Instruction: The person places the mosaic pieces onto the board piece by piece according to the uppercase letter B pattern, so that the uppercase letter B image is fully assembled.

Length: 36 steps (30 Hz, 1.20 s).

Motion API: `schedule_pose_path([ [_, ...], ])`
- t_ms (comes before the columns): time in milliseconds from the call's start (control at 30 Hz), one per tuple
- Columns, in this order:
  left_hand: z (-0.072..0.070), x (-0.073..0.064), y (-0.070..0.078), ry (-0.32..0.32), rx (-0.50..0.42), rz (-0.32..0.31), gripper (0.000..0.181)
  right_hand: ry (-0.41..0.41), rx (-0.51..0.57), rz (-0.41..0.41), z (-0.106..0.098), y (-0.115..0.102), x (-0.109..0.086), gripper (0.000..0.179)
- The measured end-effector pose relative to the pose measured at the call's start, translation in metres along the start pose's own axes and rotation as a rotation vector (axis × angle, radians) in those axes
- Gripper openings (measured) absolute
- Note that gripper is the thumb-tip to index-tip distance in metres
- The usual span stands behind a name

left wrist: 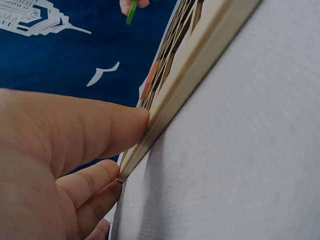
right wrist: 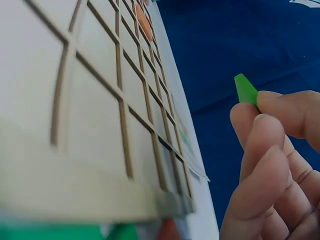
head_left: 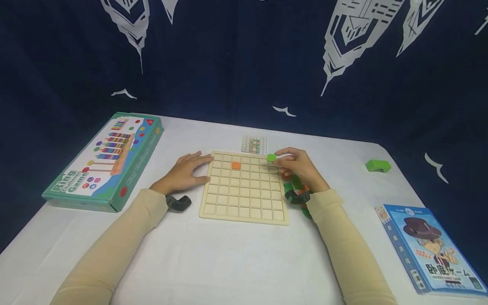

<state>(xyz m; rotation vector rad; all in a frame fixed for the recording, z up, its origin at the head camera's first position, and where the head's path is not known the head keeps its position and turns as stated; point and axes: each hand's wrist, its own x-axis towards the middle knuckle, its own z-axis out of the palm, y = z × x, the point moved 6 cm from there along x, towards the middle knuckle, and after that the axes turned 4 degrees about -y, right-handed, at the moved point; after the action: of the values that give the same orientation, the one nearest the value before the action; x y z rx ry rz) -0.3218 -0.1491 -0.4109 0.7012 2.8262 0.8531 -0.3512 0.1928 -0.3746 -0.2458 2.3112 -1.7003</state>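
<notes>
A pale wooden grid board (head_left: pixel 244 215) lies on the white table, with one orange square tile (head_left: pixel 236 165) in a cell near its far left corner. My left hand (head_left: pixel 187 171) rests at the board's left edge, thumb and fingertips touching the rim, fingers fairly straight. Between thumb and fingertips my right hand (head_left: pixel 301 167) pinches a light green tile (right wrist: pixel 245 90), held above the board's far right corner. Under and beside the right wrist lie several green and orange tiles (head_left: pixel 297 182), partly hidden by that hand.
A pattern card (head_left: pixel 254 145) lies just beyond the board. The Ring Challenge Game box (head_left: pixel 110 159) stands at the left. At the right are a green arched block (head_left: pixel 378 165) and a blue game box (head_left: pixel 431 250). A dark patterned curtain (head_left: pixel 228 63) hangs behind the table.
</notes>
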Motion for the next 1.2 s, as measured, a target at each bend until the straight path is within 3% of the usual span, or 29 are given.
schedule_pose_path([
  [233,-0.001,0.001,0.001,-0.002,0.004,0.008,0.074,-0.046,0.123,0.053,0.019,0.006,0.007,0.040],
  [500,0.000,0.001,0.000,0.000,0.004,0.008,0.074,-0.100,0.127,0.054,0.044,0.001,0.015,0.042],
  [1200,0.000,0.000,-0.001,0.000,0.015,0.010,0.074,-0.118,-0.165,0.093,0.073,-0.012,0.028,0.030],
])
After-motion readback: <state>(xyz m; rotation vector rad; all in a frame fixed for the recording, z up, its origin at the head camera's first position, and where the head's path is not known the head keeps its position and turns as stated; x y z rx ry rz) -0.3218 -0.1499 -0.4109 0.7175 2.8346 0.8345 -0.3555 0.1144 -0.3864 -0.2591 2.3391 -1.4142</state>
